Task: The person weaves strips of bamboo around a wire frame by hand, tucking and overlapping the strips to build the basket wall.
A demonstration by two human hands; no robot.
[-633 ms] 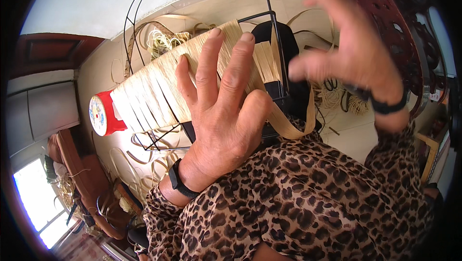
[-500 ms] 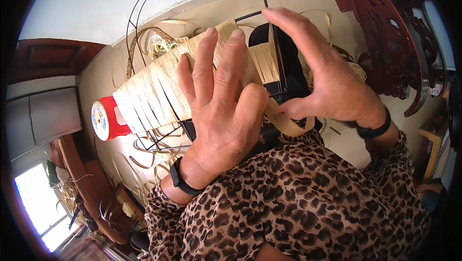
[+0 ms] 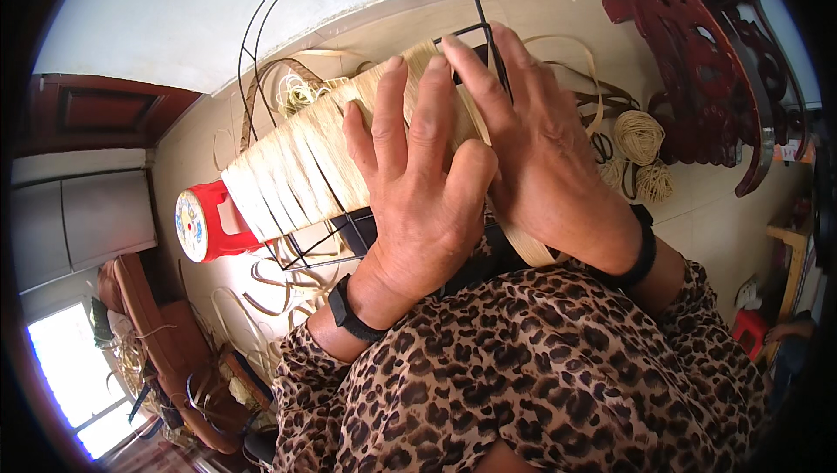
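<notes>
head | wire frame (image 3: 305,168) | half-wrapped in pale straw strips, black wire bare

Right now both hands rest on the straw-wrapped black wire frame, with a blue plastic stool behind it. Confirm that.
Wrong on one point: the plastic stool is red, not blue, as the head view shows. Both the left hand and the right hand do rest on the straw-wrapped black wire frame.

A round white label with small coloured marks (image 3: 191,225) sits on the red stool's top, at left.

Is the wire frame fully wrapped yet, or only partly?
Partly. Pale straw strips cover the wire frame in its middle, but bare black wire shows above and below the hands, left hand and right hand.
</notes>
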